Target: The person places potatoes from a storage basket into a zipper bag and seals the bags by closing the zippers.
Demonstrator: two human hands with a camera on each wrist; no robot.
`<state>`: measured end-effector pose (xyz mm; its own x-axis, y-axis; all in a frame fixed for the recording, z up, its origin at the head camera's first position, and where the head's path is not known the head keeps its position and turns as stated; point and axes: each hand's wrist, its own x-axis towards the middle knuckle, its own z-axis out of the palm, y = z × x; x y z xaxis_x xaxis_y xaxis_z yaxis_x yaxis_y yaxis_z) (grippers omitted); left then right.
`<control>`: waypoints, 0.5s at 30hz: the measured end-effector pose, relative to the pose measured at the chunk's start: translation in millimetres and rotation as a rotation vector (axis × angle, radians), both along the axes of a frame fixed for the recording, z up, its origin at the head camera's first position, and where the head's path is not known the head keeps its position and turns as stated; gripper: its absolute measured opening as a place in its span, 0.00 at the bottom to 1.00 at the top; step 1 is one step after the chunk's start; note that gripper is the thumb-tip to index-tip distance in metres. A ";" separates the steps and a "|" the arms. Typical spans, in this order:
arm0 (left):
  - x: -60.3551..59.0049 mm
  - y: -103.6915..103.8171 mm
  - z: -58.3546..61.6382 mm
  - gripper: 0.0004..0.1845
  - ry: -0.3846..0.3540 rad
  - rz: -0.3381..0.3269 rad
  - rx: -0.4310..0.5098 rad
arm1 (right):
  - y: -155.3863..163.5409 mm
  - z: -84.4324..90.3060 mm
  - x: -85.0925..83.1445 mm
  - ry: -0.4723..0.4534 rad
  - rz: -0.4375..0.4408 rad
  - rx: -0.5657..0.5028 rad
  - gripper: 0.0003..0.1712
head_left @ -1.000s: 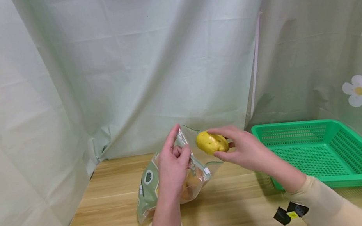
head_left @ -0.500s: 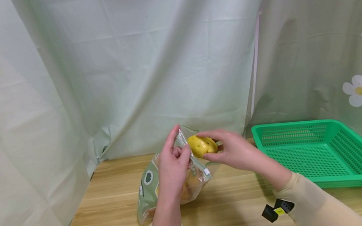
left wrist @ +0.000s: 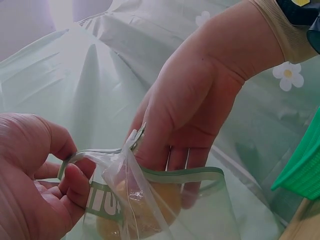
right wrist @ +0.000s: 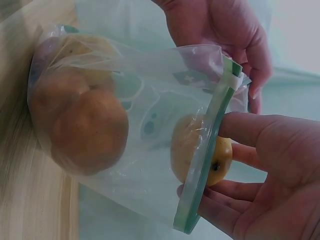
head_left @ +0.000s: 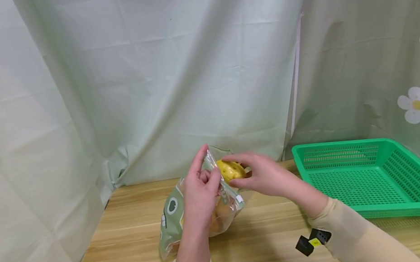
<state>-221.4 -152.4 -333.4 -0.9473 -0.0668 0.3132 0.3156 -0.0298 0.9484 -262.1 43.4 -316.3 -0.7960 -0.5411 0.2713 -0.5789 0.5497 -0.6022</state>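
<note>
A clear zip bag (head_left: pixel 190 214) with a green print stands on the wooden table (head_left: pixel 268 236). My left hand (head_left: pixel 200 192) pinches its near rim (left wrist: pixel 97 192) and holds the mouth up. My right hand (head_left: pixel 260 175) grips a yellow potato (head_left: pixel 229 170) and has it halfway through the bag's mouth (right wrist: pixel 200 175). In the right wrist view the potato (right wrist: pixel 197 150) straddles the green zip strip. Two brown potatoes (right wrist: pixel 80 125) lie at the bag's bottom. In the left wrist view my right hand (left wrist: pixel 185 125) reaches down into the bag (left wrist: pixel 165 210).
A green plastic basket (head_left: pixel 374 176) sits on the table at the right, near the right-hand curtain with white flowers (head_left: pixel 416 105). Pale green cloth (head_left: pixel 142 68) hangs behind and to the left. Bare wood lies in front of the bag.
My right hand has carried the yellow potato leftward from beside the bag into its mouth. The left hand and the bag have stayed put.
</note>
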 end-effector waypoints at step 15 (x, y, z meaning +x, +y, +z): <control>-2.1 -0.9 -0.2 0.38 0.017 0.020 0.014 | 12.7 -2.8 8.5 -0.035 -0.092 -0.061 0.26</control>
